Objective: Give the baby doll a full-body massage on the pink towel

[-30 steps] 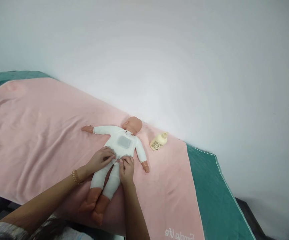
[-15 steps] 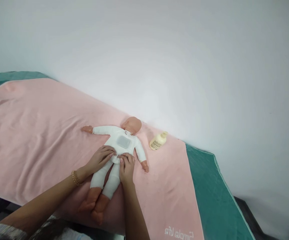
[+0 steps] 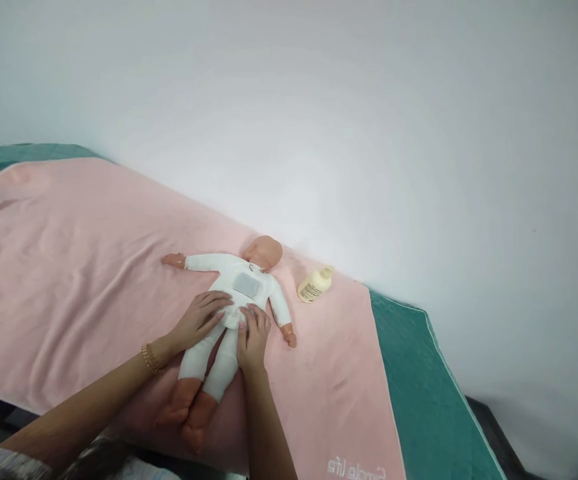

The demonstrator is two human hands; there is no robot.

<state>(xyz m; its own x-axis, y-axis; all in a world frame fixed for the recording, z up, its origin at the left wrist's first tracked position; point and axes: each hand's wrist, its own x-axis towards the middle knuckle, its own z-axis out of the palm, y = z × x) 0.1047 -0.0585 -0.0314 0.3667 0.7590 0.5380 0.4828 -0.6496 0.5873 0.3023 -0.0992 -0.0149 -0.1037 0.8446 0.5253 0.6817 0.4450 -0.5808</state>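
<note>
A baby doll point(image 3: 233, 283) with a white cloth body lies on a pink blanket point(image 3: 93, 267), its head toward the wall and its arms spread. A grey rectangular patch point(image 3: 247, 285) shows on its torso. My left hand point(image 3: 199, 321), with a bracelet at the wrist, lies on the doll's lower torso and hip, fingers spread. On the other side of the lower torso rests my right hand point(image 3: 254, 337), its fingers apart. Neither hand grips anything.
A pale yellow pump bottle point(image 3: 315, 285) lies beside the doll's head and arm, on the right. Green cloth point(image 3: 429, 380) extends past the blanket's right edge. A white wall point(image 3: 319, 120) rises behind.
The fingertips of my hands have moved slightly apart on the doll's lower torso, and my fingers have spread a little. The doll and the bottle lie as before.
</note>
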